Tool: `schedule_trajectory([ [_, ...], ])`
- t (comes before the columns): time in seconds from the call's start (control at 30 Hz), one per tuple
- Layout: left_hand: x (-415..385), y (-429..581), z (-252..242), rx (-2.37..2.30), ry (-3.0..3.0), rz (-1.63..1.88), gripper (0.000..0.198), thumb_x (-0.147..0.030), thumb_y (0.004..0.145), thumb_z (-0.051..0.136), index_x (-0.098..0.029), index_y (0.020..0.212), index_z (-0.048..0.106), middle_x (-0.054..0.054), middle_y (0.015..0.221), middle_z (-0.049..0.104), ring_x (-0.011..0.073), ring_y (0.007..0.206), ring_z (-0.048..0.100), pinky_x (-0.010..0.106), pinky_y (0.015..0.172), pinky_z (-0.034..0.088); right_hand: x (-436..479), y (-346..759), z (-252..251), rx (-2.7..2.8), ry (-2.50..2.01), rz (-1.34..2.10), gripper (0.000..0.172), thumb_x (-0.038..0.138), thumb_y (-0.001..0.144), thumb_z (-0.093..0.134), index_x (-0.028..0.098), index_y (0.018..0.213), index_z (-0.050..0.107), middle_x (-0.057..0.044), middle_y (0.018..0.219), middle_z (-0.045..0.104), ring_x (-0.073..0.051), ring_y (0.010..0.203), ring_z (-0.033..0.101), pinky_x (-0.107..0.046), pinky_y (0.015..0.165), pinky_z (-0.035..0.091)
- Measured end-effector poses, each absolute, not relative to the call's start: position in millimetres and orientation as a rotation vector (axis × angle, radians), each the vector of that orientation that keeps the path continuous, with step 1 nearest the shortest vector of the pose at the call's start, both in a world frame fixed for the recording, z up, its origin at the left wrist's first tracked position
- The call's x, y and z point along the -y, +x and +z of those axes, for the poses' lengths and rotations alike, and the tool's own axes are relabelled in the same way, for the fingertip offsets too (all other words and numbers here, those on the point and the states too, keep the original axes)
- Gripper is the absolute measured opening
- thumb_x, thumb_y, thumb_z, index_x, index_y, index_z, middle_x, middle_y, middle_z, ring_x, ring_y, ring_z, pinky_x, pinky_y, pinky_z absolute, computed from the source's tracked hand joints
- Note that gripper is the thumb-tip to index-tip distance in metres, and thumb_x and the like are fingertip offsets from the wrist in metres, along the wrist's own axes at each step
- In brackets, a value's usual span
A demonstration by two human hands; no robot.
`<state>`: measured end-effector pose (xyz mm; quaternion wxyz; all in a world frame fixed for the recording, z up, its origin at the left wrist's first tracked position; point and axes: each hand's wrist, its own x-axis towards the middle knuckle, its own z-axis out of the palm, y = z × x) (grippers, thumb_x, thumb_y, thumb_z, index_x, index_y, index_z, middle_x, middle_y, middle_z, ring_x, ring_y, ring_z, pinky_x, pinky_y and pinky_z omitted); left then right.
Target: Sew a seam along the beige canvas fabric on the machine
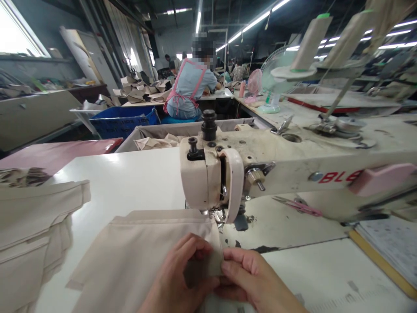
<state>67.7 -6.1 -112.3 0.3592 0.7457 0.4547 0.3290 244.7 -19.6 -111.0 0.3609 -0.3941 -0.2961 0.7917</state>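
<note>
Here's the beige cloth [130,256] on the bench [140,174], running up to the sewing machine [198,178], its near end cut off by the frame, the needle lost behind the pale guard [236,187]. The right hand [247,276] pinches its edge, fingers closed; the left hand [182,271] curls over it, half-open, grip unclear. Farther right, a pink pad [381,179] covers some red lettering [340,176].

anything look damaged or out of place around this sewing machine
Yes, the machine's pale bed looks damaged: dark, ragged patches mark its front edge and the area near the needle, as if the finish has worn or chipped away. Nothing stands out as odd about the beige fabric.
</note>
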Motion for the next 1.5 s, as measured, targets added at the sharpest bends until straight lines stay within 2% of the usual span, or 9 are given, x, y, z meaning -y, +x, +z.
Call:
schedule_trajectory([
  [0.2, 5, 65, -104, -1.080, 1.937, 0.853, 0.012, -0.018, 0.085, 0.061, -0.021, 0.096, 0.063, 0.002, 0.086, 0.063, 0.0146, 0.078, 0.062, 0.023, 0.067, 0.048, 19, 247, -103, 0.836, -1.095, 1.999, 0.030, 0.043, 0.074, 0.073, 0.016, 0.089, 0.072, -0.002, 0.077, 0.069, -0.019, 0.080, 0.066, -0.033, 0.081, 0.050],
  [0.4, 6, 71, -104, -1.164, 1.948, 0.908, 0.037, -0.017, 0.063, 0.083, -0.021, 0.097, 0.068, 0.000, 0.083, 0.064, 0.0140, 0.072, 0.061, 0.020, 0.064, 0.050, 19, 243, -97, 0.827, -1.053, 1.991, 0.023, 0.033, 0.077, 0.067, 0.015, 0.090, 0.071, -0.004, 0.080, 0.071, -0.017, 0.077, 0.066, -0.031, 0.078, 0.051],
  [0.6, 4, 64, -109, -1.144, 1.891, 0.929, 0.024, -0.019, 0.081, 0.070, -0.025, 0.104, 0.070, -0.001, 0.086, 0.067, 0.0103, 0.073, 0.064, 0.016, 0.067, 0.051, 15, 239, -105, 0.815, -1.117, 1.950, 0.025, 0.041, 0.071, 0.074, 0.017, 0.078, 0.067, 0.002, 0.069, 0.065, -0.016, 0.072, 0.063, -0.032, 0.073, 0.055],
  [0.77, 5, 60, -114, -1.030, 1.937, 0.959, 0.035, -0.027, 0.079, 0.073, -0.022, 0.113, 0.068, 0.004, 0.094, 0.068, 0.0156, 0.084, 0.067, 0.021, 0.074, 0.053, 13, 243, -102, 0.850, -1.119, 1.965, 0.035, 0.045, 0.072, 0.076, 0.012, 0.080, 0.069, -0.004, 0.076, 0.067, -0.015, 0.071, 0.062, -0.030, 0.074, 0.054],
  [0.9, 7, 59, -113, -1.051, 1.900, 0.922, 0.029, -0.024, 0.085, 0.067, -0.021, 0.113, 0.069, 0.005, 0.095, 0.068, 0.0153, 0.086, 0.067, 0.021, 0.076, 0.053, 12, 244, -99, 0.962, -1.133, 1.947, 0.031, 0.044, 0.075, 0.069, 0.014, 0.075, 0.069, -0.003, 0.072, 0.064, -0.017, 0.073, 0.061, -0.033, 0.074, 0.053],
  [1.13, 5, 65, -102, -1.053, 1.899, 0.855, 0.024, -0.023, 0.096, 0.048, -0.018, 0.096, 0.071, 0.005, 0.087, 0.066, 0.0141, 0.080, 0.065, 0.019, 0.072, 0.052, 10, 245, -97, 1.327, -1.291, 1.512, 0.013, 0.020, 0.068, 0.065, 0.018, 0.055, 0.063, 0.005, 0.054, 0.047, -0.013, 0.059, 0.041, -0.027, 0.059, 0.032],
  [1.23, 8, 69, -103, -1.179, 2.044, 0.947, 0.025, -0.019, 0.097, 0.045, -0.016, 0.085, 0.067, 0.005, 0.081, 0.065, 0.0138, 0.074, 0.063, 0.020, 0.067, 0.051, 13, 244, -103, 1.271, -1.324, 1.504, 0.006, 0.017, 0.066, 0.064, 0.017, 0.060, 0.063, 0.004, 0.056, 0.053, -0.013, 0.057, 0.046, -0.026, 0.056, 0.033],
  [1.33, 11, 71, -108, -1.058, 2.415, 1.090, 0.015, -0.013, 0.093, 0.050, -0.015, 0.097, 0.065, 0.007, 0.081, 0.065, 0.0164, 0.074, 0.060, 0.024, 0.066, 0.052, 18, 240, -115, 1.104, -1.296, 1.628, 0.011, 0.020, 0.065, 0.066, 0.019, 0.063, 0.055, 0.004, 0.055, 0.057, -0.013, 0.054, 0.053, -0.025, 0.055, 0.041],
  [1.5, 13, 70, -116, -0.903, 2.409, 1.048, 0.025, -0.002, 0.089, 0.049, -0.013, 0.109, 0.060, 0.010, 0.090, 0.062, 0.0167, 0.081, 0.059, 0.024, 0.071, 0.053, 27, 235, -124, 0.837, -1.255, 1.731, 0.023, 0.026, 0.065, 0.073, 0.020, 0.067, 0.052, 0.004, 0.059, 0.062, -0.014, 0.057, 0.062, -0.030, 0.064, 0.052],
])
